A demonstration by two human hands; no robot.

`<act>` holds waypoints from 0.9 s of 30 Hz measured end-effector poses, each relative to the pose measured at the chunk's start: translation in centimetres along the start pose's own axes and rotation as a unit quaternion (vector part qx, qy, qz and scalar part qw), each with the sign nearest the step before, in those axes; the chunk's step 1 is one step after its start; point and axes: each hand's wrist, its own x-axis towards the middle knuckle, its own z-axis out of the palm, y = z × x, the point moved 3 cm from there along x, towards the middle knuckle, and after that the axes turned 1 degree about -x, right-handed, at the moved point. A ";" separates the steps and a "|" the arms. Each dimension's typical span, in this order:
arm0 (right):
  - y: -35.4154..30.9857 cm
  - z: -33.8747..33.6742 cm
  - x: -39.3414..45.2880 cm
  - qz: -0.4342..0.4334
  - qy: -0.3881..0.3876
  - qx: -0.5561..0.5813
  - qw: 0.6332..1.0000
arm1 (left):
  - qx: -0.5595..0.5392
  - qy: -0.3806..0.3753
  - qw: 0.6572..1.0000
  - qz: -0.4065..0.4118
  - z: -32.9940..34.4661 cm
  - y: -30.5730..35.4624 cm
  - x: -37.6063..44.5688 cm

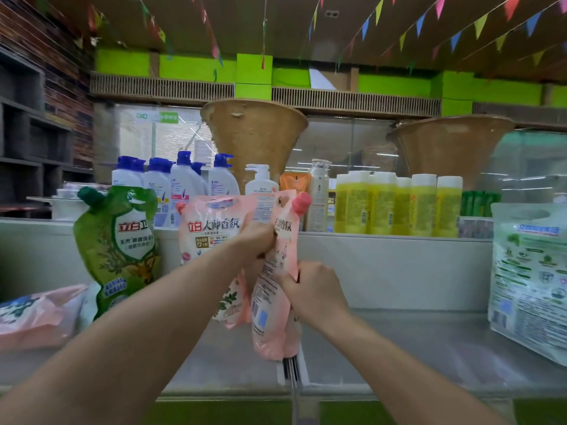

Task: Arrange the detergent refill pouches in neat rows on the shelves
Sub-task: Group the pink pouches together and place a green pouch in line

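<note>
Shop shelving fills the view: a pale grey metal shelf [399, 348] runs across the near part of the scene, with a raised grey back panel behind it and a higher ledge beyond. Two pink plastic detergent refill pouches are held up above the middle of this shelf. The left hand [256, 240] is closed in a fist around the front of the wider pink pouch with red lettering [211, 228], gripping it near its right edge where it meets the second one. The right hand [310, 289] pinches the narrow pink pouch with a pink screw cap [276, 296] at its right side, thumb on the front, fingers curled behind; this pouch hangs edge-on, its bottom just above the shelf seam. The two pouches are touching.

At the left, a green spouted refill pouch with a dark green cap [118, 250] stands upright against the back panel, and a pink pouch lying flat [40, 314] sits at the near left edge. At the far right stands a white and green refill bag [527, 277]. On the higher ledge stand white bottles with blue pump tops [184, 179] and a row of yellow bottles with white caps [399, 204]. Coloured bunting [460, 29] hangs overhead.
</note>
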 end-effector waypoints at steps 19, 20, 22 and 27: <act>-9.2 1.1 2.1 0.005 -0.021 0.049 0.999 | 0.074 0.158 0.985 -0.012 -15.3 -2.4 -1.6; -9.0 1.9 2.6 0.045 -0.041 0.043 0.997 | 0.082 0.157 0.984 -0.028 -15.9 -3.2 -1.2; -8.7 3.4 3.2 0.112 -0.067 0.049 0.990 | 0.091 0.136 0.985 -0.048 -16.6 -4.2 -0.1; -8.1 6.4 4.1 0.196 -0.068 0.050 0.977 | 0.066 0.061 0.993 -0.075 -16.1 -5.7 1.7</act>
